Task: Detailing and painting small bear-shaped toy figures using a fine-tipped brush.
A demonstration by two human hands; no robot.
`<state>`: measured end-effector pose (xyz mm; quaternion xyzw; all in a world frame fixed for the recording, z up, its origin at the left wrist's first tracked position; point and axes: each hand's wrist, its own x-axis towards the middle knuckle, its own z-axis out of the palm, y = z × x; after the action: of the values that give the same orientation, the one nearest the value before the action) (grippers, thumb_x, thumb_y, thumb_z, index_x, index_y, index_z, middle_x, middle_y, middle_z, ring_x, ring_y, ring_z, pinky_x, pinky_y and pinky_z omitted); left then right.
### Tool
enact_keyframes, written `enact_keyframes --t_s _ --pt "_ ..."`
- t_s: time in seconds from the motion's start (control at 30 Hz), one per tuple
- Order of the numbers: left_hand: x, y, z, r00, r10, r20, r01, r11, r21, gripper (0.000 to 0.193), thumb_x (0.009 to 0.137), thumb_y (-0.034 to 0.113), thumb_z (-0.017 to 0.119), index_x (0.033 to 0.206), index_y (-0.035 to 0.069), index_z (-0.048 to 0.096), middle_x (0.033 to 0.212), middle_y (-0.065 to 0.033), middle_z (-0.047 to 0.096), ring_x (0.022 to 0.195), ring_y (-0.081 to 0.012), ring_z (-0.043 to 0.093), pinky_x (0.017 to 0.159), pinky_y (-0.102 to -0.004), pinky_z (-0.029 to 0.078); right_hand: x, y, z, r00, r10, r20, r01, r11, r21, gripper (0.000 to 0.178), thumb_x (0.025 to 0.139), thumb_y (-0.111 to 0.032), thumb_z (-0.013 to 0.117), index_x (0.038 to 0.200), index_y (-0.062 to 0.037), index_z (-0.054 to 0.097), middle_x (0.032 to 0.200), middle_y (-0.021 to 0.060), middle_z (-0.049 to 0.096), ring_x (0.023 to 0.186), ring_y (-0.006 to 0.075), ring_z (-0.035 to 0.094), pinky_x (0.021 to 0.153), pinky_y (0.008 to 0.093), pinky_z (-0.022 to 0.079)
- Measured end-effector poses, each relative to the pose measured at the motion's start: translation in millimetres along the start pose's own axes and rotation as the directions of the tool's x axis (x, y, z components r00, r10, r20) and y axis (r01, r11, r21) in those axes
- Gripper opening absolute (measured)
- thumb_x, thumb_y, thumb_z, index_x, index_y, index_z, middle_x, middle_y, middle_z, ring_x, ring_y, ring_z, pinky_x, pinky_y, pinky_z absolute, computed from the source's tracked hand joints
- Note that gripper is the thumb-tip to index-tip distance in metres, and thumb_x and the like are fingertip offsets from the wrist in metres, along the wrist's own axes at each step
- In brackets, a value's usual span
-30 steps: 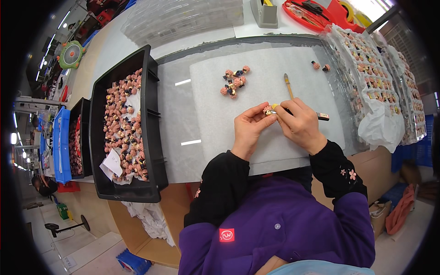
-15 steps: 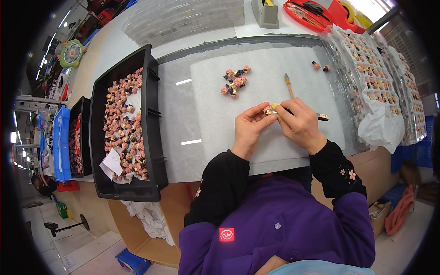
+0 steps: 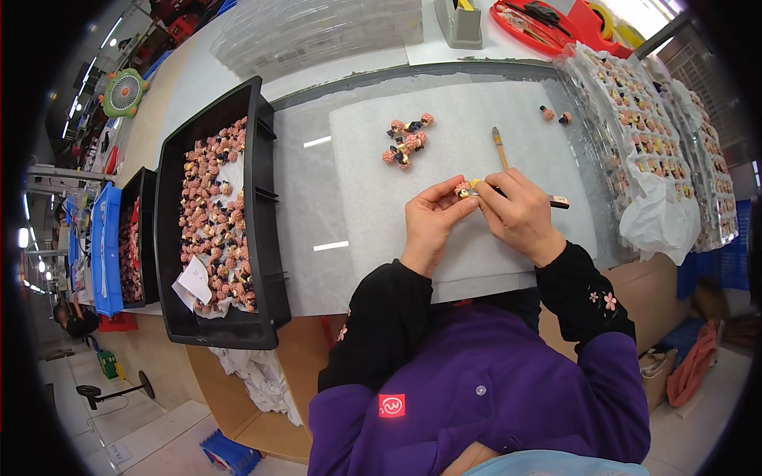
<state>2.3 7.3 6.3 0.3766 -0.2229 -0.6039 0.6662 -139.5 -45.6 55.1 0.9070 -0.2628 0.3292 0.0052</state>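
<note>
Over the white sheet (image 3: 373, 214), my left hand (image 3: 432, 222) pinches a small pink, bobbly figurine (image 3: 462, 189) with cream and dark parts, mostly covered by the fingertips. My right hand (image 3: 520, 214) is closed around a slim tool (image 3: 476, 185) with yellow and black parts and a thin metal tip touching or nearly touching the figurine; its exact kind is hidden by the fingers. Beyond the right hand lies a thin wooden-handled brush (image 3: 498, 147). A black stick end with a pale label (image 3: 559, 201) shows beside that hand. Several similar figurines (image 3: 406, 144) lie in a cluster ahead.
At left stands a black crate (image 3: 274, 278) full of pink figurines, with a blue bin (image 3: 107, 246) beyond. Two figurines (image 3: 556, 116) lie at the sheet's far right. Filled clear trays (image 3: 643, 135) stack at right. A red tool tray (image 3: 540, 28) and stacked clear boxes (image 3: 317, 36) stand behind.
The figurine has shifted and turned very slightly in my left fingers. Both hands otherwise keep their place and grip.
</note>
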Motion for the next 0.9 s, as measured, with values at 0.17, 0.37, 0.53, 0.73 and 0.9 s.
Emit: enact_keyframes --t_s 0.17,0.37,0.53,0.73,0.9 --pt "-1.1 1.4 2.4 1.000 0.017 -0.011 -0.017 0.999 0.034 0.041 0.073 -0.008 0.068 0.112 -0.009 0.055 0.100 -0.0135 0.063 0.089 -0.0158 0.062 0.079 -0.0259 0.052 0.1 -0.8 -0.8 1.000 0.004 0.016 -0.004 1.000 -0.008 0.023 0.065 -0.005 0.066 0.087 -0.0055 0.061 0.077 0.0023 0.055 0.068 0.0183 0.054 0.055 0.0293 0.046" --pt "-1.4 1.4 2.9 1.000 0.017 -0.021 -0.016 0.999 0.040 0.040 0.073 -0.008 0.068 0.111 -0.009 0.055 0.099 -0.0138 0.063 0.087 -0.0161 0.062 0.078 -0.0263 0.053 -1.4 -2.3 4.5 0.999 0.030 -0.026 -0.030 0.999 -0.023 0.023 0.066 -0.004 0.064 0.089 -0.0049 0.060 0.078 0.0030 0.055 0.069 0.0191 0.054 0.056 0.0298 0.046" --pt "-1.0 1.4 2.3 0.999 0.027 -0.038 -0.026 0.999 0.039 0.040 0.073 -0.008 0.068 0.111 -0.009 0.055 0.098 -0.0136 0.063 0.087 -0.0162 0.062 0.078 -0.0265 0.053 -1.1 -3.1 3.1 0.999 0.030 -0.016 -0.030 1.000 -0.004 0.023 0.066 -0.004 0.064 0.089 -0.0048 0.060 0.079 0.0033 0.056 0.069 0.0194 0.054 0.056 0.0301 0.046" --pt "-1.2 1.0 2.4 0.999 0.025 -0.035 -0.024 0.999 0.032 0.040 0.073 -0.009 0.068 0.110 -0.009 0.055 0.098 -0.0130 0.063 0.087 -0.0160 0.062 0.079 -0.0268 0.053 -0.9 -1.5 0.6 1.000 0.019 0.017 -0.019 1.000 0.008 0.022 0.066 -0.005 0.065 0.087 -0.0053 0.060 0.078 0.0025 0.056 0.068 0.0191 0.054 0.056 0.0302 0.046" --pt "-1.3 0.3 1.7 0.999 0.025 -0.027 -0.024 0.999 0.036 0.040 0.072 -0.009 0.068 0.110 -0.009 0.056 0.098 -0.0128 0.063 0.088 -0.0158 0.061 0.079 -0.0268 0.053 -0.6 -2.2 0.4 1.000 0.017 0.013 -0.017 1.000 0.003 0.021 0.066 -0.005 0.065 0.086 -0.0055 0.060 0.078 0.0024 0.056 0.068 0.0185 0.054 0.055 0.0298 0.046"
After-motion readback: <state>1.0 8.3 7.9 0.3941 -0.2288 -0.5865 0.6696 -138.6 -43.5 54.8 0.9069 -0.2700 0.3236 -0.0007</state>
